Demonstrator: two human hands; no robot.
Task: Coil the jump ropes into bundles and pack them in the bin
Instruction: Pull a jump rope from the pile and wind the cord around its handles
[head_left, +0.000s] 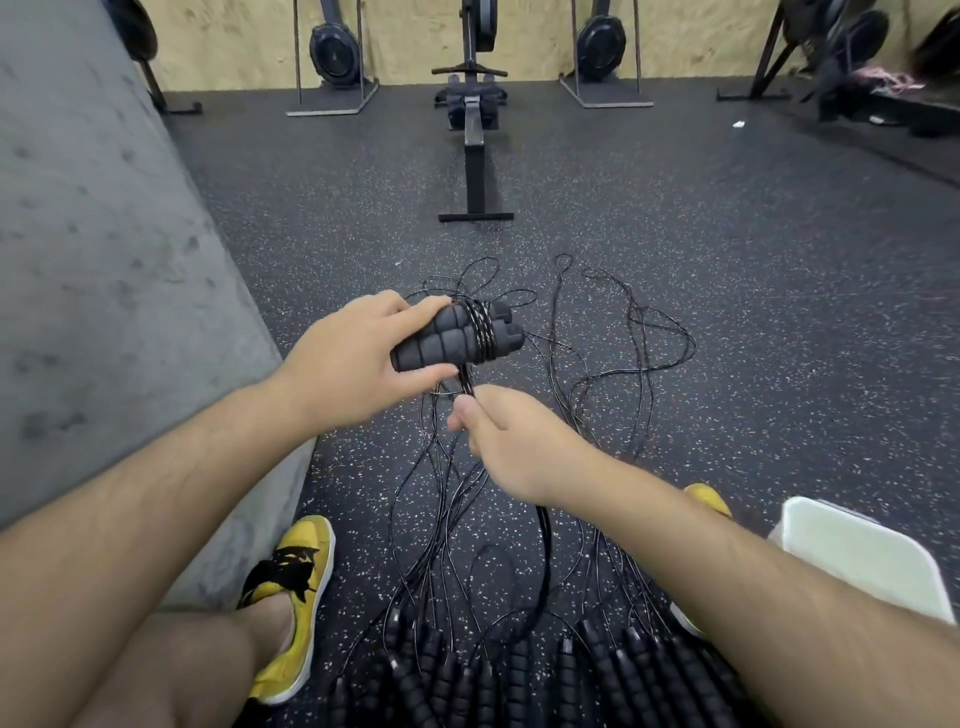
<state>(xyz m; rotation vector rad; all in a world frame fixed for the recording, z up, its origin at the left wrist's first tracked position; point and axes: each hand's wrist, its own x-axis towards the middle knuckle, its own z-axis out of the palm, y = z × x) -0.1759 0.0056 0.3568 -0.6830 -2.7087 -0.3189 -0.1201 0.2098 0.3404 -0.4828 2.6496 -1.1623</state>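
Head view: 2 crosswise, rightward-pointing handles (451, 340) gripped in left hand (349, 366), cord (466, 383) pinched in right hand (511, 441)

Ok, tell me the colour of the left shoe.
The left shoe is yellow with black markings on top; the head view shows it best.

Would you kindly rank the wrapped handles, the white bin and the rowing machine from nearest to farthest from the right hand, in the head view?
From the right hand, which pinches the rope:
1. wrapped handles, just above it, in the left hand.
2. white bin, low on the right.
3. rowing machine, far ahead.
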